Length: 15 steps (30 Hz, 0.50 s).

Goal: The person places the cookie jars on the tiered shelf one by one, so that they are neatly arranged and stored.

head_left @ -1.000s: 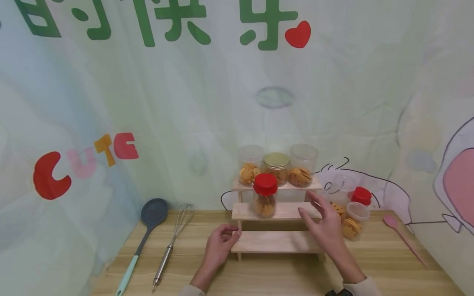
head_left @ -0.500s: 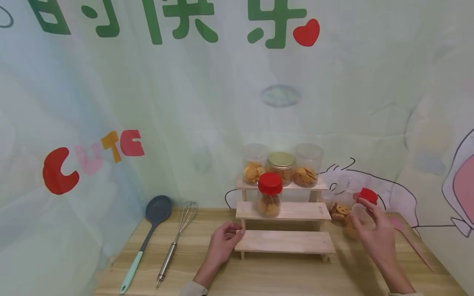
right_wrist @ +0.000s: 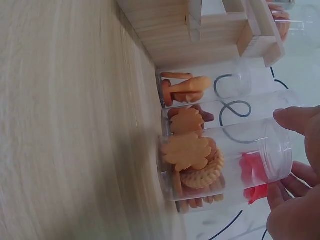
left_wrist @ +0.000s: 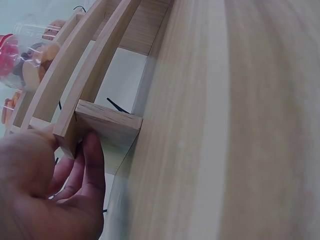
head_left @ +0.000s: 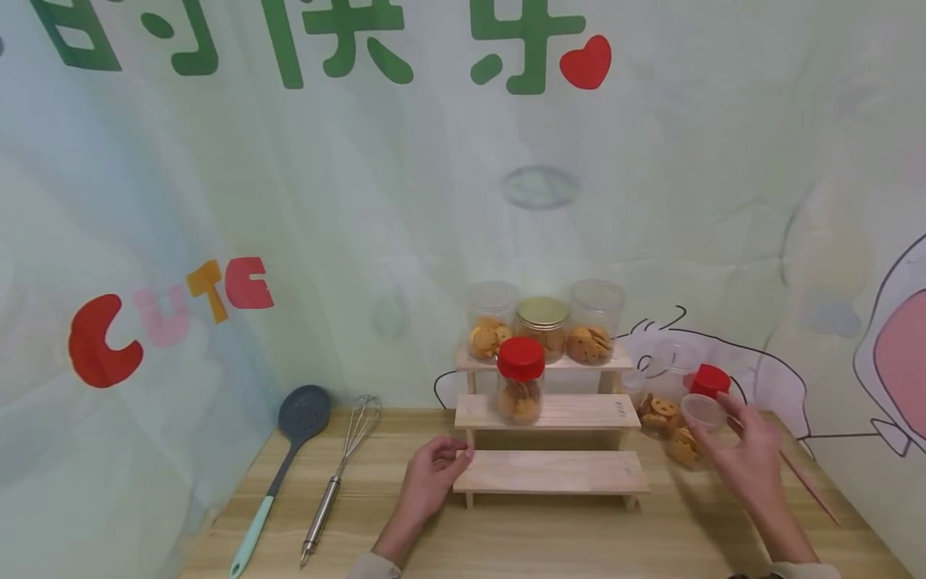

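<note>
My left hand (head_left: 428,480) pinches the left end of the lowest step of a three-step wooden stand (head_left: 550,473). In the left wrist view, the fingers curl under the board (left_wrist: 70,125). On the right, my right hand (head_left: 752,462) has thumb and fingers around the lidded top of a clear cookie jar (right_wrist: 215,162), which stands upright on the table. Its cookies (right_wrist: 187,152) show through the wall. A red-lidded cookie jar (head_left: 520,394) sits on the middle step. Cookie jars, including a gold-lidded one (head_left: 542,326), fill the top step.
Close behind the gripped jar stand another clear cookie jar (head_left: 660,406) and a red-lidded jar (head_left: 710,381). A grey skimmer (head_left: 304,414) and a whisk (head_left: 329,498) lie at left. At far right lies a pink utensil (head_left: 806,482), partly hidden by my hand. A printed curtain (head_left: 398,201) hangs behind.
My right hand has moved right from beside the stand to the front clear jar and come around its top. The left hand stays on the stand's lowest step.
</note>
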### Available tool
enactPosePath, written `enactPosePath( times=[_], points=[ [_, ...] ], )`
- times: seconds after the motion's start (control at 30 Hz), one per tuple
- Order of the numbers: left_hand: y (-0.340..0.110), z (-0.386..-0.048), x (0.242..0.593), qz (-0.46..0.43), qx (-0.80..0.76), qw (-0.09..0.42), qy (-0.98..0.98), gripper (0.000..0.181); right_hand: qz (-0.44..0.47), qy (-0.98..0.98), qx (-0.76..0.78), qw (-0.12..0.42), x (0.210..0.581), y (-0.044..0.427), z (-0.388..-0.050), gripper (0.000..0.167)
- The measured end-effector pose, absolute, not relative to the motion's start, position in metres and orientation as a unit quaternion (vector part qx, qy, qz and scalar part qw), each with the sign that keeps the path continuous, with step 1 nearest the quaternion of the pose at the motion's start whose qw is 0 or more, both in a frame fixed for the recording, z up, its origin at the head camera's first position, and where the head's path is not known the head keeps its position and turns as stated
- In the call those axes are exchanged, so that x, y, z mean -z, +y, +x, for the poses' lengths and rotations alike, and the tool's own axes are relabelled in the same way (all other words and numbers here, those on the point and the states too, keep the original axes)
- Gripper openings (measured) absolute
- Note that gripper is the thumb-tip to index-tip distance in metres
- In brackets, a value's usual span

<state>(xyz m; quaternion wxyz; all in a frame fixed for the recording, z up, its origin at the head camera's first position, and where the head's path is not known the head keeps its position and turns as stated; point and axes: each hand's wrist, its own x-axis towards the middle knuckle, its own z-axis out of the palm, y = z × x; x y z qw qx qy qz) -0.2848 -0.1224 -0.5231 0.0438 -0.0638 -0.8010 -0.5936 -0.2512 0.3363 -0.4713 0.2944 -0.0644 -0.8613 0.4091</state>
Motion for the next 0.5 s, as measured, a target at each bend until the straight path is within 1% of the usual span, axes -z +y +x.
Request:
enactPosePath(
  times=[0.3, 0.5],
  points=[
    [-0.1221, -0.2840, 0.5216, -0.060, 0.610, 0.046, -0.789, 0.027, -0.080, -0.860, -0.426, 0.268, 0.4752, 0.3415, -0.2565, 0.080],
    [-0.1218, -0.2850, 0.5223, -0.058, 0.609, 0.040, -0.790, 0.027, -0.074, -0.862, -0.444, 0.232, 0.4787, 0.3462, -0.2581, 0.085]
  ],
)
